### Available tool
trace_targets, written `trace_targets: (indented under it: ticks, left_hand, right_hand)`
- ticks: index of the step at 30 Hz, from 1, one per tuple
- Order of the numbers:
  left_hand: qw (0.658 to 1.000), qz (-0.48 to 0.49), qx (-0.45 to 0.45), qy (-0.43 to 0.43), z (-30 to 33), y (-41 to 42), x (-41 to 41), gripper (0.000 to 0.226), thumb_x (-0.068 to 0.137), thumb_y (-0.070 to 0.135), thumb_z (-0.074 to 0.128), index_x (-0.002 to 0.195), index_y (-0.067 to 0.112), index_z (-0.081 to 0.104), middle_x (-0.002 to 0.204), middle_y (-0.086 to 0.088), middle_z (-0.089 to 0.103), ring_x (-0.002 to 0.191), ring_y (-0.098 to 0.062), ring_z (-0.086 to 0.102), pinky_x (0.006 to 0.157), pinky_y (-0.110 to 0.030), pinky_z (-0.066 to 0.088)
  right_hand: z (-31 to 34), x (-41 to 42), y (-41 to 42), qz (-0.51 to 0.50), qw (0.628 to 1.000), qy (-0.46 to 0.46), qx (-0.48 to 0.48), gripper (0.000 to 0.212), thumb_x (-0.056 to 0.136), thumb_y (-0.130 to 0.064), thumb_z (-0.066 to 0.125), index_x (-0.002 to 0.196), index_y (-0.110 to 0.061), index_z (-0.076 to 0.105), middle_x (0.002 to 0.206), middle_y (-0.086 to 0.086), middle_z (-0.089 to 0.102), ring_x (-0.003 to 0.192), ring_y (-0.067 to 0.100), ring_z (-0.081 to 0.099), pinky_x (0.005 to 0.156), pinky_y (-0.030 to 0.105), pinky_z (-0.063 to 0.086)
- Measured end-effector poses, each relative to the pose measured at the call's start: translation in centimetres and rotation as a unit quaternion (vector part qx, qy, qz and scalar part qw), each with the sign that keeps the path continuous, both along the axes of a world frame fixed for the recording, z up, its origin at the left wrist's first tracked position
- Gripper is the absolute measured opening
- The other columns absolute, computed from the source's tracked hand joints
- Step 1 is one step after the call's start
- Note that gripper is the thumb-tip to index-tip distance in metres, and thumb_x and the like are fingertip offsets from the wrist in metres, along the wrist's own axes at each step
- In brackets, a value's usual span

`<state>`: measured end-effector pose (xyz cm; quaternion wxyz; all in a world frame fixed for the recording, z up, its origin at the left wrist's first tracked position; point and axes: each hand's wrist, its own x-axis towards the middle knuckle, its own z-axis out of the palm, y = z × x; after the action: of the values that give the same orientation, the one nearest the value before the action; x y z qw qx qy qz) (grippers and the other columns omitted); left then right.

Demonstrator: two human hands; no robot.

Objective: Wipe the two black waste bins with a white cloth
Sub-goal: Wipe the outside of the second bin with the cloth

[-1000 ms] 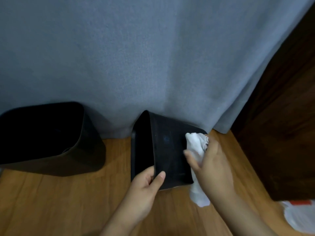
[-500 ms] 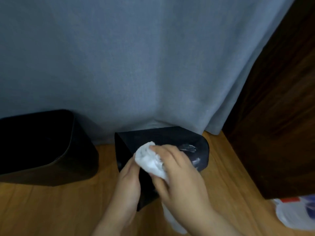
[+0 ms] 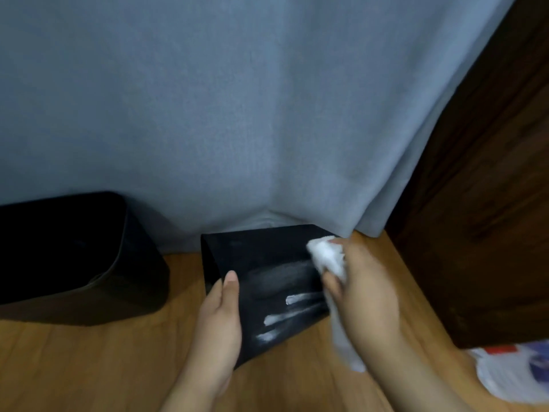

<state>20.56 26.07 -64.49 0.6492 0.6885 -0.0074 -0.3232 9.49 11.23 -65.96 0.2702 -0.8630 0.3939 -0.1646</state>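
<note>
A small black waste bin (image 3: 267,263) lies tipped on its side on the wooden floor, its mouth facing left. My left hand (image 3: 218,325) grips its rim at the near left corner, thumb on the upper wall. My right hand (image 3: 362,295) holds a bunched white cloth (image 3: 326,255) against the bin's right end, and a tail of the cloth hangs below the hand. Pale wet streaks show on the bin's upper wall. A second, larger black waste bin (image 3: 74,251) stands to the left with its opening towards me.
A grey curtain (image 3: 237,114) hangs right behind both bins down to the wooden floor (image 3: 89,367). Dark wooden furniture (image 3: 490,203) rises at the right. A white plastic bag with red and blue print (image 3: 517,373) lies at the lower right.
My right hand has swept the cloth from the bin's left part to its right end, leaving wet streaks. My left hand keeps its hold on the rim.
</note>
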Motion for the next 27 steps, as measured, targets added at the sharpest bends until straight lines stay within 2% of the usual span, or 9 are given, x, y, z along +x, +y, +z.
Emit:
trace_targets:
  ticks: [2,4,8,10,13,16,20,22,27]
  left_hand:
    - [1.000,0.004,0.010,-0.008,0.0,0.1,0.2,0.034,0.103,0.037,0.040,0.103,0.021,0.071,0.102,0.001,0.077,0.102,-0.020,0.071,0.102,-0.049,0.049]
    - [1.000,0.003,0.016,-0.003,0.1,0.3,0.5,0.035,0.103,0.039,0.041,0.104,0.021,0.072,0.102,-0.001,0.077,0.102,-0.022,0.071,0.101,-0.051,0.049]
    - [1.000,-0.010,0.014,-0.002,0.4,0.5,0.4,0.035,0.102,0.041,0.040,0.104,0.025,0.071,0.100,0.004,0.077,0.099,-0.017,0.072,0.095,-0.042,0.052]
    - [1.000,-0.016,0.015,-0.010,0.7,0.3,0.0,0.035,0.103,0.040,0.038,0.100,0.027,0.070,0.094,0.009,0.077,0.093,-0.011,0.072,0.086,-0.032,0.052]
    - [1.000,-0.006,0.014,-0.010,0.7,0.1,0.0,0.034,0.103,0.039,0.040,0.101,0.025,0.070,0.098,0.005,0.077,0.099,-0.016,0.071,0.095,-0.040,0.052]
    - [1.000,0.012,0.012,0.002,0.3,0.4,0.5,0.033,0.103,0.038,0.041,0.105,0.023,0.071,0.104,0.000,0.077,0.104,-0.022,0.071,0.102,-0.050,0.048]
    - [1.000,-0.012,0.002,0.005,0.2,0.5,0.6,0.037,0.101,0.045,0.041,0.116,0.024,0.068,0.115,0.000,0.074,0.111,-0.022,0.067,0.106,-0.049,0.045]
    - [1.000,-0.021,0.003,-0.006,0.3,0.3,0.4,0.036,0.102,0.043,0.040,0.112,0.023,0.069,0.111,0.001,0.075,0.108,-0.020,0.069,0.103,-0.047,0.047]
    - [1.000,0.005,0.026,-0.016,0.1,0.1,1.0,0.034,0.104,0.035,0.043,0.099,0.019,0.072,0.101,-0.005,0.077,0.101,-0.026,0.071,0.101,-0.054,0.048]
  right_hand:
    - [0.8,1.0,3.0,0.078,0.997,-0.012,0.012,0.044,0.076,-0.041,0.048,0.118,-0.032,0.055,0.112,-0.021,0.048,0.108,0.006,0.052,0.081,0.024,0.042]
    - [1.6,1.2,3.7,0.097,0.995,-0.022,-0.025,0.040,0.079,-0.035,0.057,0.119,-0.038,0.052,0.114,-0.023,0.051,0.104,0.000,0.050,0.077,0.022,0.046]
    - [0.4,-0.6,-1.6,-0.050,0.998,0.007,-0.027,0.031,0.085,-0.028,0.063,0.114,-0.031,0.053,0.104,-0.010,0.057,0.097,0.013,0.057,0.072,0.027,0.042]
    - [-0.2,-0.7,-2.6,-0.090,0.994,0.048,-0.030,0.041,0.081,-0.028,0.068,0.119,-0.032,0.052,0.110,-0.007,0.058,0.098,0.018,0.058,0.073,0.031,0.046]
    - [0.0,0.8,1.1,-0.003,1.000,-0.004,0.004,0.047,0.073,-0.039,0.060,0.116,-0.050,0.043,0.115,-0.023,0.051,0.106,0.003,0.053,0.081,0.024,0.045]
    - [1.3,1.0,3.0,0.081,0.996,-0.027,-0.021,0.043,0.076,-0.033,0.057,0.118,-0.039,0.052,0.119,-0.022,0.052,0.106,0.002,0.049,0.079,0.024,0.047]
    - [0.4,-0.3,-1.5,-0.065,0.997,0.011,-0.037,0.034,0.082,-0.029,0.064,0.116,-0.028,0.056,0.111,-0.009,0.058,0.099,0.015,0.056,0.070,0.028,0.040]
    - [0.4,-0.4,-1.6,-0.094,0.992,0.044,-0.065,0.038,0.079,-0.020,0.066,0.116,-0.023,0.057,0.112,-0.002,0.059,0.097,0.023,0.057,0.068,0.033,0.042]
    - [2.2,2.0,4.8,0.095,0.995,-0.031,-0.022,0.047,0.075,-0.031,0.054,0.122,-0.037,0.052,0.121,-0.019,0.055,0.108,0.005,0.052,0.080,0.027,0.049]
